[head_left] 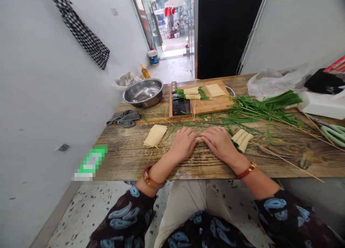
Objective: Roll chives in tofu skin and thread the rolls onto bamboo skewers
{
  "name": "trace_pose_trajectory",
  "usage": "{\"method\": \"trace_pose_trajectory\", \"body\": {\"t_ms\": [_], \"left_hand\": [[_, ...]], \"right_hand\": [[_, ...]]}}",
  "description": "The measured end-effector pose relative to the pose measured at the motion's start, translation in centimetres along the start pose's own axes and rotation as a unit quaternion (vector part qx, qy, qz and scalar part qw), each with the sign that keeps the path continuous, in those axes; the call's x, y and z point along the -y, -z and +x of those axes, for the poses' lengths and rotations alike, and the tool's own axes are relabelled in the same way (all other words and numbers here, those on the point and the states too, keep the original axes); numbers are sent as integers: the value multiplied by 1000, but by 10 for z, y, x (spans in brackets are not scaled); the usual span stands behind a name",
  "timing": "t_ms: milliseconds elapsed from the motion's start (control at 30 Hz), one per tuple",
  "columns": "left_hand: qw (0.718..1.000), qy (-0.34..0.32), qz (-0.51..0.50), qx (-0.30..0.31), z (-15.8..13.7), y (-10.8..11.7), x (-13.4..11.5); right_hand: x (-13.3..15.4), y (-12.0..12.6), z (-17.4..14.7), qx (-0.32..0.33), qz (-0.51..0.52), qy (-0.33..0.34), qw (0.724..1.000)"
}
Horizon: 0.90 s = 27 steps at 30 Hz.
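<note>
My left hand (184, 144) and my right hand (219, 143) meet over the wooden table, fingers curled down on a small pale tofu-skin roll (198, 139). Only its middle shows; the fingers cover both ends. Left of my hands lies a stack of tofu-skin sheets (155, 135). By my right wrist, tofu-skin rolls (242, 139) with green inside sit side by side at the end of a thin bamboo skewer (285, 160). Cut garlic chives (261, 106) are heaped beyond my right hand.
A wooden cutting board (215, 105) holds a knife (182, 106), chive-filled rolls (192, 93) and more sheets (215, 90). Left of it are a steel basin (144, 93) and a grey cloth (124, 118). Green-handled scissors (334, 134) and a plastic bag (275, 81) lie at right.
</note>
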<state>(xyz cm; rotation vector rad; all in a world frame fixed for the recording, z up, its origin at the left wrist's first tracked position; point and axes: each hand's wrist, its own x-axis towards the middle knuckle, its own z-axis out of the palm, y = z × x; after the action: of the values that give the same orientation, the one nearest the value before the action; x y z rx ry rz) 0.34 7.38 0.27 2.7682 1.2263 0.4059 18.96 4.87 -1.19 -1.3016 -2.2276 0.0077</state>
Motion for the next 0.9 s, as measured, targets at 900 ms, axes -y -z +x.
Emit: {"method": "trace_pose_trajectory", "body": {"t_ms": [900], "left_hand": [[782, 124, -598, 121, -25, 33, -36]], "right_hand": [[25, 37, -25, -49, 226, 23, 973]]}}
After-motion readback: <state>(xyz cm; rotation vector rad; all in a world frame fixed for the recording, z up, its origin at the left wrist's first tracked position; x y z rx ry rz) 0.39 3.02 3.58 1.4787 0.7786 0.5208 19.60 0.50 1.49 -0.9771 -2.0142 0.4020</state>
